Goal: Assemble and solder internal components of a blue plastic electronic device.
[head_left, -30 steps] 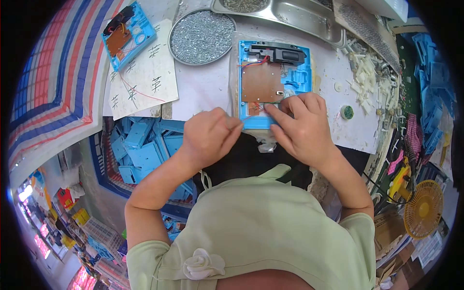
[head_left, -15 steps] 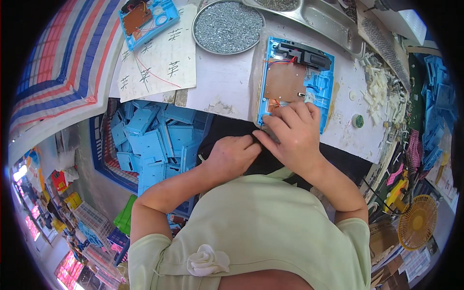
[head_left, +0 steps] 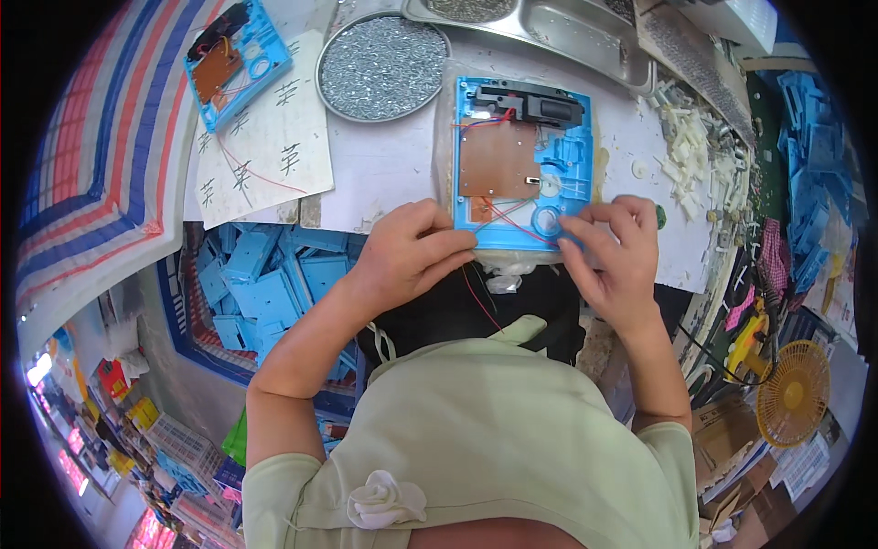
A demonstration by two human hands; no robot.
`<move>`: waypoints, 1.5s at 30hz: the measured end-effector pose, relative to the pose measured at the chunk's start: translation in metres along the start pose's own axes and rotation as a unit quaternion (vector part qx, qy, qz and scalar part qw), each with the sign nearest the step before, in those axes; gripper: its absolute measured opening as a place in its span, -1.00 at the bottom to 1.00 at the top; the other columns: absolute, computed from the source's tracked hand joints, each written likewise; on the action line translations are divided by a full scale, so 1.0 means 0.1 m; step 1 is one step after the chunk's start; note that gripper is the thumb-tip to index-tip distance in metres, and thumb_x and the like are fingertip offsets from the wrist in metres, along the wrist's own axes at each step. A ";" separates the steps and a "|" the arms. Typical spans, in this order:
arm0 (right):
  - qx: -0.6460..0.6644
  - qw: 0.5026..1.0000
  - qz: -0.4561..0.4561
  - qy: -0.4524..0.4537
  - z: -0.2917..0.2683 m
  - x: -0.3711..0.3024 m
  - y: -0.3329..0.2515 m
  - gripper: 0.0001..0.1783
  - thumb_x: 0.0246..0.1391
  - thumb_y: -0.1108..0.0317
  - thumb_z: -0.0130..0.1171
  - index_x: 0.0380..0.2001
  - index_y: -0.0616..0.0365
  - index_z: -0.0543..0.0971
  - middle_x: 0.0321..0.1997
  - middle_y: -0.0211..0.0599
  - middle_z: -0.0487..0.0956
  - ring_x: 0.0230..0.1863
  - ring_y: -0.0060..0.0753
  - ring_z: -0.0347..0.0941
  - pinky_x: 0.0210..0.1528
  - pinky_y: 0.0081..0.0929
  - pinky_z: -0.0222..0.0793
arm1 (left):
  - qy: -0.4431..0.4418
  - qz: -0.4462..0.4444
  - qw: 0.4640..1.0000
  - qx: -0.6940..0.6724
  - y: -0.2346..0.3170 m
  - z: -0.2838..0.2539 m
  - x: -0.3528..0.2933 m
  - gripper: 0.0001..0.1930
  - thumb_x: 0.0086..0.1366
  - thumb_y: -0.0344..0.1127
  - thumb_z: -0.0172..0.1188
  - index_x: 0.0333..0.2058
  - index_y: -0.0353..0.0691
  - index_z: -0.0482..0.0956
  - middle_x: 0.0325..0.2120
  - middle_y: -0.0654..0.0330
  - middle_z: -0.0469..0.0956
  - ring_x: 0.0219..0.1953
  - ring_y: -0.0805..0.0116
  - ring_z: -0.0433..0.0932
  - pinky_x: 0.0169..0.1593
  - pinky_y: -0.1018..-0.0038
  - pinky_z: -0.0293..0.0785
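Note:
A blue plastic case lies open-side up at the table's front edge. Inside are a brown circuit board, a black module along the far side, and red wires. My left hand is closed in a pinch by the near left corner. A thin wire hangs from its fingertips toward my lap. My right hand has its thumb and forefinger at the near right edge of the case, beside the end of a red wire. The fingertips partly hide what they touch there.
A round tray of small metal screws stands behind, beside a steel compartment tray. Another blue case sits on a paper sheet. White plastic pieces lie at right. Below left, a crate holds blue parts.
My hands have moved apart, left hand leftward and right hand rightward, uncovering the case's near end. A thin wire now shows below my left fingers. The whole view has shifted slightly.

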State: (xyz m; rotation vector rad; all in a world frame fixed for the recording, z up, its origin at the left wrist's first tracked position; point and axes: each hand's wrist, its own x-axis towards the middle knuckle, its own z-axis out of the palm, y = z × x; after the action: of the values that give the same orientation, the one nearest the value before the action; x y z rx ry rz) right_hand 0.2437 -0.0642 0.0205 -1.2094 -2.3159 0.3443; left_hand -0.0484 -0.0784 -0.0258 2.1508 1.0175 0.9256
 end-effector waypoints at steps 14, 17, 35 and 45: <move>0.052 0.996 -0.056 0.046 -0.17 0.39 0.29 -0.69 -0.15 0.33 0.45 -0.25 0.03 0.70 -0.21 -0.34 0.59 -0.10 -0.08 0.44 -0.01 -0.15 0.34 | -0.053 -0.016 0.998 0.021 -0.05 -0.12 0.02 -0.75 0.06 -0.30 0.52 -0.25 -0.06 0.72 -0.47 0.18 0.45 -0.45 0.15 0.50 -0.40 0.28 0.41; -0.006 0.984 -0.021 0.176 -0.66 0.85 0.98 -0.82 -0.08 0.40 0.41 -0.32 0.11 0.71 -0.28 -0.26 0.65 -0.18 -0.13 0.51 0.01 -0.19 0.39 | -0.058 -0.035 0.998 -0.018 -0.03 -0.13 0.02 -0.75 0.06 -0.33 0.53 -0.25 -0.08 0.73 -0.45 0.19 0.45 -0.42 0.19 0.53 -0.37 0.33 0.48; -0.217 0.924 -0.211 0.236 -0.98 4.77 1.97 -0.81 0.03 0.34 0.32 -0.31 0.21 0.71 -0.15 -0.20 0.65 -0.09 -0.10 0.52 -0.04 -0.24 0.52 | -0.089 -0.048 0.991 -0.089 -0.08 -0.13 0.03 -0.77 0.11 -0.33 0.53 -0.23 -0.09 0.75 -0.43 0.25 0.43 -0.44 0.30 0.51 -0.39 0.39 0.50; -0.125 0.918 -0.158 0.342 -1.06 4.92 2.30 -0.87 0.12 0.39 0.18 -0.36 0.25 0.61 -0.30 0.00 0.59 -0.15 0.11 0.50 -0.07 -0.15 0.41 | -0.087 -0.026 0.992 -0.084 -0.12 -0.11 0.09 -0.80 0.13 -0.33 0.52 -0.26 -0.11 0.73 -0.44 0.20 0.43 -0.41 0.23 0.51 -0.36 0.37 0.49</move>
State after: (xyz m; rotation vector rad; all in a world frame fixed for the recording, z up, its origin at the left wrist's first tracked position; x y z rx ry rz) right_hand 0.2240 0.4698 0.1638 -0.8478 -1.9007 -0.4437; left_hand -0.0577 -0.0625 -0.0252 2.0165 0.8740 0.7556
